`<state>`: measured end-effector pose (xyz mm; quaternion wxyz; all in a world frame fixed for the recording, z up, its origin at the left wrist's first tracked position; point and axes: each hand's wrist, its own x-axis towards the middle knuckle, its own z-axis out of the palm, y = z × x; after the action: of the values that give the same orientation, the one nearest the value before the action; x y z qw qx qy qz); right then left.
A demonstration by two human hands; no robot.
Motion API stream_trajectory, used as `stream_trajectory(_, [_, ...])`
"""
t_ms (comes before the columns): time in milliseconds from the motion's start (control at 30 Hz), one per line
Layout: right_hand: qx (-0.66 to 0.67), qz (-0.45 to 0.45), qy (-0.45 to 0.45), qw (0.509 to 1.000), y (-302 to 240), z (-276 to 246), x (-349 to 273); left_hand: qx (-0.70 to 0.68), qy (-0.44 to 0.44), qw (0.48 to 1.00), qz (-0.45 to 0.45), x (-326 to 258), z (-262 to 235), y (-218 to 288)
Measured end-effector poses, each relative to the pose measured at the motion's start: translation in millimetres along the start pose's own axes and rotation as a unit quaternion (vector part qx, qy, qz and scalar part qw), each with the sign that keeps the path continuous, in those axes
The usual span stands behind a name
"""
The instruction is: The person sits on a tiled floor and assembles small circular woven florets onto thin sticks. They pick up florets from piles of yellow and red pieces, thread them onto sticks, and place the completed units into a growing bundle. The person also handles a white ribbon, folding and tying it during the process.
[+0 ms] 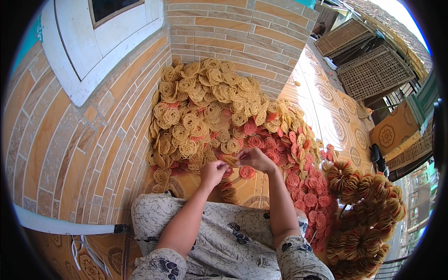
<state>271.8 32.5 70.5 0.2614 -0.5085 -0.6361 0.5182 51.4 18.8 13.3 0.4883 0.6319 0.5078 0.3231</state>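
Note:
Between my two hands, in front of my lap, is a yellow swirled disc of thin noodle-like strands, like a noodle cracker. My left hand pinches its near left side with bent fingers. The fingertips of my right hand close on its right edge. Just below my hands hangs or lies a row of stacked discs, pressed flat against each other; what joins them is hidden. Beyond my hands rises a big heap of yellow discs. Red discs spread down the right side.
Bundles of tightly packed discs lie on the tiled floor at my right. A brick-patterned wall with a white door stands at the left. Woven racks lean at the far right. White strips lie lower left.

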Motion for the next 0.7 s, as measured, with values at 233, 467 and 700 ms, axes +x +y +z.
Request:
stream_trajectory(233, [-0.382, 0.136, 0.176, 0.897, 40.3, -10.6, -12.0, 0.001, -0.007, 1.000, -0.003, 2.6, 1.9, -8.9])
stream_trajectory(467, [-0.308, 0.161, 0.165, 0.923, 91.1, -14.0, 5.0, 0.004, -0.033, 0.999, 0.002, 1.6, 1.0, -6.3])
stream_trajectory(700, [0.470, 0.087, 0.165, 0.863, 53.0, -6.0, 9.7, 0.017, -0.031, 0.999, 0.006, 0.3, 0.2, -3.4])
